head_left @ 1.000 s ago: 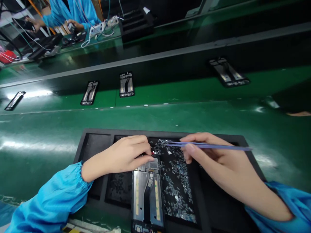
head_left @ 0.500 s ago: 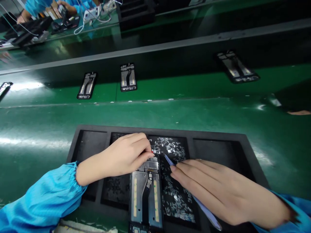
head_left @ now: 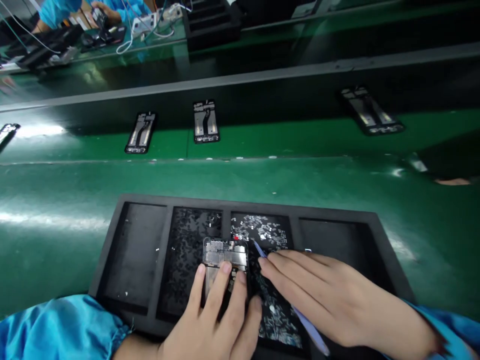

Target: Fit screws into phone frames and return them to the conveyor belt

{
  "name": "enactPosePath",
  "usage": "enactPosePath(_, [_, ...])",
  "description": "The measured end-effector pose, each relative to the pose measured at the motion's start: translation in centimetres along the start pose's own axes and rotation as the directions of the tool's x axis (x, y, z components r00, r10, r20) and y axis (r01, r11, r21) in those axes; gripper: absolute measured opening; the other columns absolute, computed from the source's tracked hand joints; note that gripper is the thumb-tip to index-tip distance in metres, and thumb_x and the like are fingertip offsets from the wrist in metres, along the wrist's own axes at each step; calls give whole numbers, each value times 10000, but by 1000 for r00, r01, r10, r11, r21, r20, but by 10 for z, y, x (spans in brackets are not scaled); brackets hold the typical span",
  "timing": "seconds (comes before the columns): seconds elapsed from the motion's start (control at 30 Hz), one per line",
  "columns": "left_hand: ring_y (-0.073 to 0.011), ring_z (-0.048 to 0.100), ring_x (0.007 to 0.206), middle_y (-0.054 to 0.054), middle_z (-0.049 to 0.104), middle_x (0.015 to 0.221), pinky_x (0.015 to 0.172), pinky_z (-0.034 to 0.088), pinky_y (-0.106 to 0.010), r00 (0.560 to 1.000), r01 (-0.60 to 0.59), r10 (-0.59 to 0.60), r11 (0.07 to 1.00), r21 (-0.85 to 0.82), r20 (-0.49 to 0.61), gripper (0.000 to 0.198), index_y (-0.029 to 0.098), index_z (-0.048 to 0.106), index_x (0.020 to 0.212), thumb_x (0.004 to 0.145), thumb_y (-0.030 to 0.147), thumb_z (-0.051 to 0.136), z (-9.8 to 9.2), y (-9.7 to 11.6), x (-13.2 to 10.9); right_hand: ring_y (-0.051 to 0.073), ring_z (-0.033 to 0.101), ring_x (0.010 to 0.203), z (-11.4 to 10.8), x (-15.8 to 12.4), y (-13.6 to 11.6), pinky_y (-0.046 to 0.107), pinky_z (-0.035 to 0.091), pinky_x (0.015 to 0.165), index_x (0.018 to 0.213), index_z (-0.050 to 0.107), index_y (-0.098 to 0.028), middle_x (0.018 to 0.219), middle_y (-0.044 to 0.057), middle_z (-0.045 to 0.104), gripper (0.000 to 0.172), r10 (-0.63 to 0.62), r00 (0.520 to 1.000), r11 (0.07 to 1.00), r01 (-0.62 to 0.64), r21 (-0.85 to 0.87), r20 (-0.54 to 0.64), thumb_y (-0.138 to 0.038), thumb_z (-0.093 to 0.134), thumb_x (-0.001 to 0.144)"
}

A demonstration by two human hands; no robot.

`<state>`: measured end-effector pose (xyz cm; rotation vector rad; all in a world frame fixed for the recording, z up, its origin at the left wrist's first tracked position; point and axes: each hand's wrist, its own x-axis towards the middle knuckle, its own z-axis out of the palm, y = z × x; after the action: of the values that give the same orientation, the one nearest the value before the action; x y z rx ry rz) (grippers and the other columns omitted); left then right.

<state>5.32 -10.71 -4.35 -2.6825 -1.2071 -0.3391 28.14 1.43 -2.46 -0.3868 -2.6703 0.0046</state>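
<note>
Over the black tray (head_left: 247,205), middle compartments, a phone frame (head_left: 225,252) is held flat under the left hand (head_left: 213,320), fingers laid together. It is judged light, thin and fragile (to be gripped by its edges). Tweezers (head_left: 309,328) are pinched by the right hand (head_left: 330,300).

- Our left hand (head_left: 213,320) covers the lower half of the phone frame (head_left: 225,252) — only its top end shows.
- Our right hand (head_left: 330,295) hides the middle of the tweezers (head_left: 260,249).
- The bits (head_left: 262,230) in the tray (head_left: 247,205) are too small for us to name.
</note>
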Motion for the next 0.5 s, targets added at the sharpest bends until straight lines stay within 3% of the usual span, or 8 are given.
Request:
enactPosePath(0.07, [-448, 567, 1272, -194, 626, 1345, 1121, 299, -699, 1000, -1, 1, 1000, 7, -1, 443, 173, 658, 1273, 931, 447, 600, 6, 1, -4, 218, 769, 791, -6, 2, -2, 322, 637, 642, 1108, 691, -182, 943, 82, 804, 285, 226, 973, 962, -216, 167, -44, -87, 455, 979])
enactPosePath(0.17, [-453, 570, 1275, -198, 619, 1360, 1081, 361, -698, 1000, 21, -22, 1000, -4, -20, 433, 175, 652, 1284, 932, 424, 603, 9, 1, -5, 165, 730, 598, -20, 19, -4, 255, 608, 526, 1017, 671, -281, 740, -10, 760, 151, 607, 794, 731, -545, 411, -27, -174, 579, 966])
enactPosePath(0.2, [-454, 573, 1274, -197, 621, 1361, 1070, 381, -692, 999, 31, -31, 999, -10, -34, 426, 173, 654, 1283, 931, 409, 608, 9, 2, -5, 159, 711, 546, -23, 28, -4, 248, 597, 498, 958, 675, -292, 670, -28, 732, 117, 661, 750, 674, -589, 446, -9, -213, 591, 970])
enactPosePath(0.23, [-453, 575, 1276, -198, 619, 1368, 1061, 400, -686, 998, 40, -40, 999, -14, -48, 421, 172, 654, 1284, 933, 401, 611, 10, 3, -5, 156, 696, 509, -24, 39, -4, 246, 588, 478, 889, 681, -293, 622, -34, 712, 127, 674, 739, 652, -598, 466, 5, -248, 598, 973])
enactPosePath(0.33, [-445, 593, 1266, -210, 607, 1392, 1035, 445, -678, 993, 78, -79, 997, -19, -87, 418, 170, 647, 1287, 944, 406, 609, 15, 8, -6, 167, 672, 464, -13, 72, -5, 274, 560, 444, 649, 642, -268, 624, 13, 729, 332, 626, 778, 677, -576, 457, 53, -329, 599, 972])
enactPosePath(0.5, [-415, 641, 1212, -166, 676, 1294, 1080, 410, -693, 963, 140, -146, 989, -44, -225, 354, 178, 681, 1226, 937, 378, 641, 29, 17, -7, 176, 700, 536, 22, 93, -4, 270, 542, 495, 711, 667, -240, 623, 25, 730, 269, 551, 833, 781, -495, 381, -47, -274, 581, 963])
